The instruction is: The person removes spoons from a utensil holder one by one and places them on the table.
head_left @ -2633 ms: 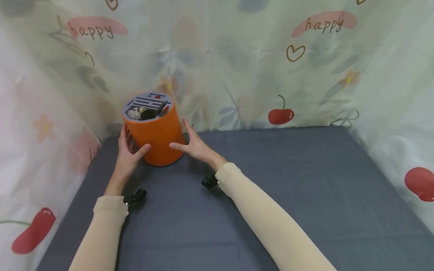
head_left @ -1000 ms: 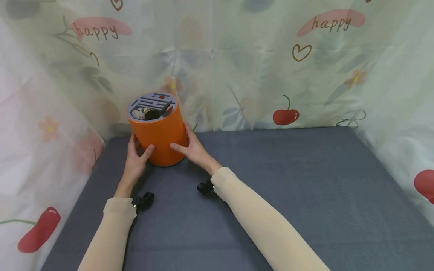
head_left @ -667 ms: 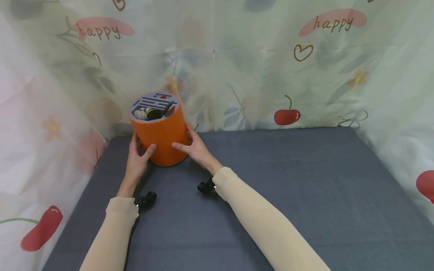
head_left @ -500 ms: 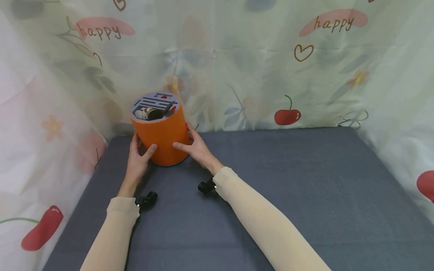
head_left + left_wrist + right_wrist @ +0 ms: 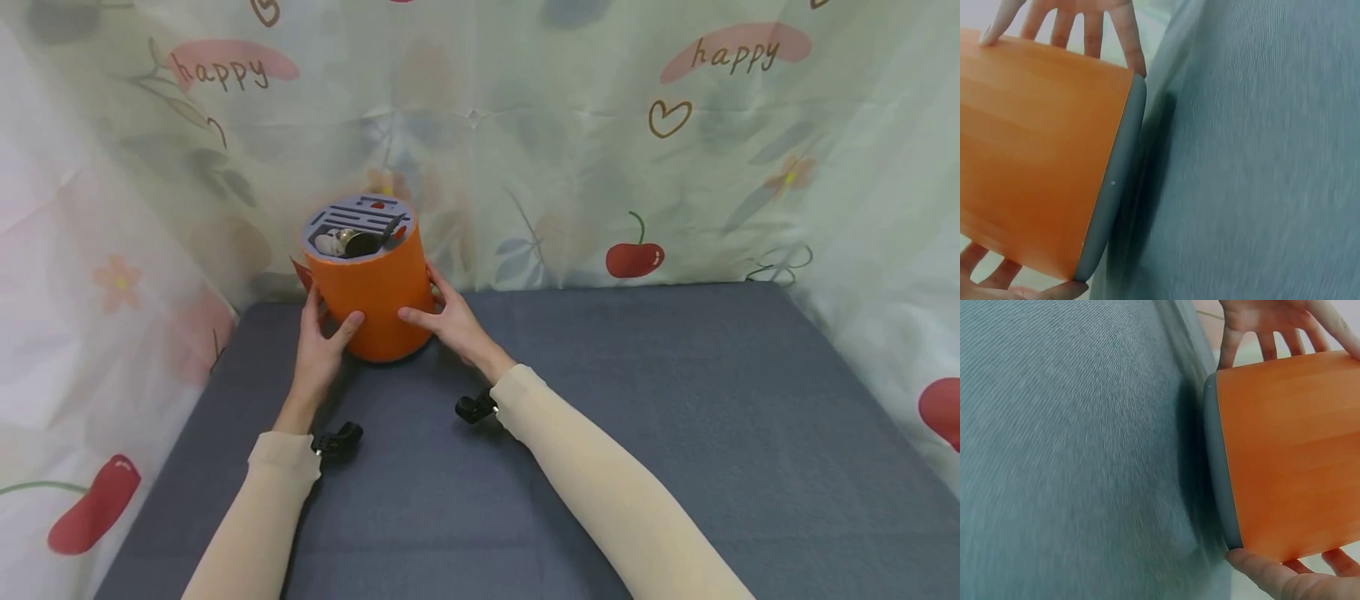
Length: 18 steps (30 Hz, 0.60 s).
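Observation:
An orange cylindrical knife block (image 5: 378, 304), with a slotted grey top, is held upright between both hands near the back left of the table. My left hand (image 5: 318, 354) grips its left side, thumb on the front and fingers reaching round behind. On the opposite side my right hand (image 5: 456, 325) grips it the same way. A wide opening in the top holds some small white, gold and dark objects (image 5: 352, 242), too small to make out. In the right wrist view, the block's grey base (image 5: 1215, 456) stands close over the cloth, with a dark shadow beneath.
Dark grey cloth (image 5: 712, 400) covers the table. A printed curtain (image 5: 540, 167) rises right behind the block, and more of it hangs along both sides. A small black camera sits at each wrist.
Both hands have come in against the sides of the block. In the last half second the block has shifted right and slightly up, uncovering a red print at its left.

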Motion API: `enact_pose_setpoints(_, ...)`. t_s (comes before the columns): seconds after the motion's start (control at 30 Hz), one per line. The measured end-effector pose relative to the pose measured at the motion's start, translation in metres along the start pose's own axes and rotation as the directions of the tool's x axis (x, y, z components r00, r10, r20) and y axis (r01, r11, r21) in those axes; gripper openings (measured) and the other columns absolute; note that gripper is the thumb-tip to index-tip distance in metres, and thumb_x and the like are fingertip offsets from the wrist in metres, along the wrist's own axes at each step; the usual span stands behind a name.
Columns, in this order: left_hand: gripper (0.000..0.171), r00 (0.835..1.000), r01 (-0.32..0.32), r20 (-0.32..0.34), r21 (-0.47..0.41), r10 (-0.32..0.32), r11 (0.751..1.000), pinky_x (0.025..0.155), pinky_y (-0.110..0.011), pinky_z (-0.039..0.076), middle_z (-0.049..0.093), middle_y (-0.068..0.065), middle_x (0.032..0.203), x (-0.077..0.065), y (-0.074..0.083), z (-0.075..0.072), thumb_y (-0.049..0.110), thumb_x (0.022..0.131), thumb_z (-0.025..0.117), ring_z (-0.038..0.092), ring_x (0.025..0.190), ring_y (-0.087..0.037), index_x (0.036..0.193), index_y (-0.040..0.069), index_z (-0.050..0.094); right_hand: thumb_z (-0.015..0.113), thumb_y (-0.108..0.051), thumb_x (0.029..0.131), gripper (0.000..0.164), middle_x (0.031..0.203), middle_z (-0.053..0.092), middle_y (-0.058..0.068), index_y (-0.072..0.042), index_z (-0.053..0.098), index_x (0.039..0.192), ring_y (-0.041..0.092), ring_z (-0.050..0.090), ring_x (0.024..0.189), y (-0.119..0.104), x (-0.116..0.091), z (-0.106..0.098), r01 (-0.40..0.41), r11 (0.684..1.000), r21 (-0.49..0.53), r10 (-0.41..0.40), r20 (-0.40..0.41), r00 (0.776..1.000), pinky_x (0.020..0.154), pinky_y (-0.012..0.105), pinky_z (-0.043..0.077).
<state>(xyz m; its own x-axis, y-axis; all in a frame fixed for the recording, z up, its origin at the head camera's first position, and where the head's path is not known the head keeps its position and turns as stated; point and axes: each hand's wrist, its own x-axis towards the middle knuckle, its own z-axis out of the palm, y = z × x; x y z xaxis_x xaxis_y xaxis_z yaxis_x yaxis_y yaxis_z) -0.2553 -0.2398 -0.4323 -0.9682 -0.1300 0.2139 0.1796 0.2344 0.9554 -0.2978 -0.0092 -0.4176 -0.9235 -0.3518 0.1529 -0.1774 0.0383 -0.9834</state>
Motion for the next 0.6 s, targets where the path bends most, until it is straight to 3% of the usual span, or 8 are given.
enact_pose_setpoints(0.23, 0.093, 1.000, -0.007, 0.021, 0.026, 0.007, 1.000, 0.123, -0.059, 0.025, 0.021, -0.004, 0.169, -0.007, 0.009, 0.028, 0.048, 0.097, 0.072, 0.025, 0.153, -0.031, 0.168, 0.033, 0.014, 0.075, -0.018, 0.099, 0.091, 0.169, 0.027, 0.002, -0.031, 0.017, 0.168, 0.033, 0.035, 0.150, -0.004, -0.018, -0.027, -0.023, 1.000, 0.020, 0.024, -0.018, 1.000, 0.116, 0.051, 0.041)
enact_pose_setpoints(0.6, 0.094, 0.997, -0.032, 0.067, 0.005, 0.032, 0.999, 0.123, -0.059, 0.027, 0.022, 0.000, 0.168, -0.017, 0.025, 0.072, 0.053, 0.095, 0.073, 0.028, 0.152, -0.028, 0.167, 0.038, 0.015, 0.072, -0.020, 0.100, 0.087, 0.170, 0.023, 0.001, -0.034, 0.019, 0.168, 0.033, 0.031, 0.153, -0.009, -0.049, -0.072, -0.048, 0.997, 0.059, 0.050, -0.029, 0.998, 0.114, 0.055, 0.043)
